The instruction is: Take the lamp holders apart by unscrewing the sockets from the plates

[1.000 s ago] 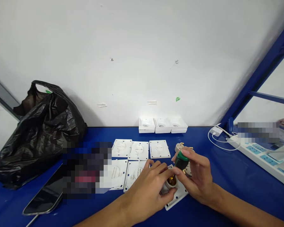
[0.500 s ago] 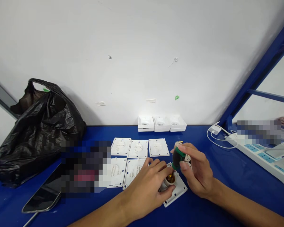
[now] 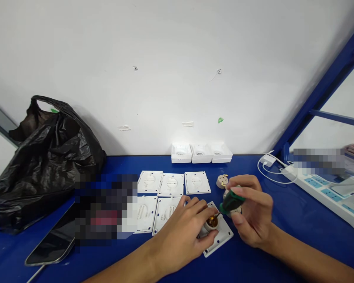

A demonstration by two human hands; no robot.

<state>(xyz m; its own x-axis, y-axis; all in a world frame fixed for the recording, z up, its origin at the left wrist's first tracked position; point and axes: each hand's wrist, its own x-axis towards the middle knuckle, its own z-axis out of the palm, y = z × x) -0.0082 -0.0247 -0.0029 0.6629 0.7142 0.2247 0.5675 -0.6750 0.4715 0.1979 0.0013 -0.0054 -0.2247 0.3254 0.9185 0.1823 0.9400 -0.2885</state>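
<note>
My left hand (image 3: 188, 232) closes its fingers and thumb around a round lamp socket (image 3: 211, 223) with brass parts inside, holding it on a square white plate (image 3: 221, 235). The plate lies turned at an angle on the blue table. In my right hand (image 3: 250, 212) is a green and black screwdriver (image 3: 232, 201), tilted to the right, its tip at the socket's upper right rim. Part of the plate is hidden under my left hand. Just behind my right hand sits a loose round socket (image 3: 222, 181) with brass tabs, and others are partly covered by my fingers.
Several square white plates (image 3: 197, 183) lie left of my hands. White square boxes (image 3: 201, 153) line the wall. A black plastic bag (image 3: 50, 165) and a phone (image 3: 51, 243) are at left. A power strip (image 3: 332, 192) and white cable (image 3: 264, 169) are at right.
My right hand has moved slightly right, and the screwdriver has gone from nearly upright to a strong tilt. The loose round socket behind it shows more fully. My left hand has stayed in place.
</note>
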